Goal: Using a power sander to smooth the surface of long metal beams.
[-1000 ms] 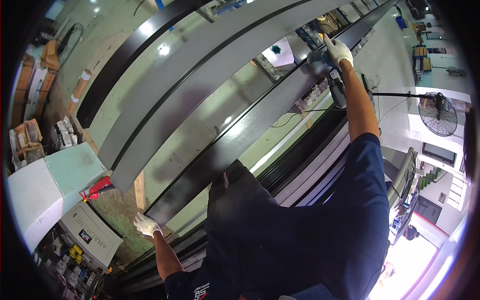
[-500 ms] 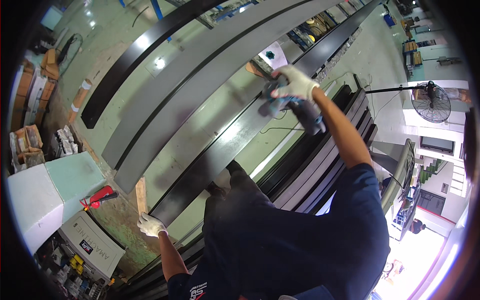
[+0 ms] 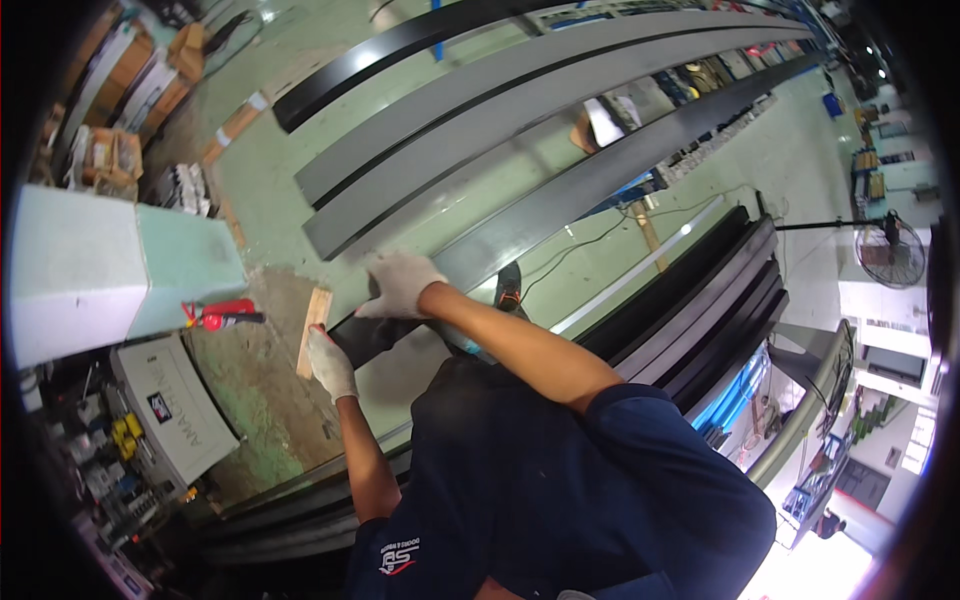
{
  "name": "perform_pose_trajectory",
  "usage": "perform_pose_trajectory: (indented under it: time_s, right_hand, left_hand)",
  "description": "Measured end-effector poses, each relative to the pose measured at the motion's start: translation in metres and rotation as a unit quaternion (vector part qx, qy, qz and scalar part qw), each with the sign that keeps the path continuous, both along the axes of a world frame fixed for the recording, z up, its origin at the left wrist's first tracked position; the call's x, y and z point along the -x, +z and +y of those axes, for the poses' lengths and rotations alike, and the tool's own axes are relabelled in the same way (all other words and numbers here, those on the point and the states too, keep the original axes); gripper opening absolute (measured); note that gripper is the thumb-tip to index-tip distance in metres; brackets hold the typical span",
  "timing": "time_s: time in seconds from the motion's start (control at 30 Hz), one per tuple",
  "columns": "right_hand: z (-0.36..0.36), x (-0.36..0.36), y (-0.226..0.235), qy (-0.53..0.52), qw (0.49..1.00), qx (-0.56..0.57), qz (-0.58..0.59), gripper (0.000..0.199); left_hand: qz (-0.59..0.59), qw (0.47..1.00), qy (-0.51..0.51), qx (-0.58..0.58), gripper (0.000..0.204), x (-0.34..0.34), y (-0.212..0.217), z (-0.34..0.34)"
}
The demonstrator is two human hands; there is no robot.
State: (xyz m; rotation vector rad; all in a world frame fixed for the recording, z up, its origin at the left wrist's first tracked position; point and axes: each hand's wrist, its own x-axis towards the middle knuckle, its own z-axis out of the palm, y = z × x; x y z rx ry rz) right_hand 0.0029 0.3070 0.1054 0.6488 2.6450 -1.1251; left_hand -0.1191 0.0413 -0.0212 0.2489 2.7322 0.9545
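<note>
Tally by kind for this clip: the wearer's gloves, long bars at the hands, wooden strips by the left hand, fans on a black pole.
Gloves: 2
Long bar: 1
Wooden strip: 1
Fan: 1
Total: 5

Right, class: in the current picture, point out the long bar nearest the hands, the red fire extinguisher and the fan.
Long bar (image 3: pixel 572 200): head view, about midway along its broad grey face.
Red fire extinguisher (image 3: pixel 232 306): head view, on its body.
Fan (image 3: pixel 890 252): head view, on its round wire cage.
</note>
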Motion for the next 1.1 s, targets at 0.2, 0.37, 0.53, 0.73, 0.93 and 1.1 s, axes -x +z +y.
perform_pose_trajectory:
  time_s: [0.2,0.37,0.53,0.73,0.93,1.1]
  right_hand:
    - [-0.143,0.07,-0.023,0.003,0.996,0.049,0.076,0.056]
    - [-0.184,0.058,-0.047,-0.088,0.97,0.123,0.192,0.045]
    - [-0.14,0.026,-0.062,-0.098,0.965,0.043,0.238,0.041]
    - [-0.035,-0.037,-0.049,-0.132,0.966,0.014,0.224,0.039]
    - [0.064,-0.143,-0.051,-0.304,0.921,0.063,0.234,0.039]
    - [0.134,-0.262,-0.078,-0.459,0.847,-0.06,0.26,0.035]
  left_hand:
    - [-0.099,0.913,0.084,-0.388,0.052,-0.013,0.064,-0.016]
    - [0.013,0.972,0.051,-0.231,0.058,-0.009,0.082,-0.031]
    - [0.087,0.986,-0.104,-0.094,0.044,-0.026,0.1,0.004]
    - [0.098,0.967,-0.231,-0.043,0.044,-0.065,0.107,0.115]
    - [0.086,0.944,-0.317,-0.035,0.046,-0.132,0.112,0.268]
    - [0.112,0.899,-0.423,-0.022,0.047,-0.2,0.106,0.417]
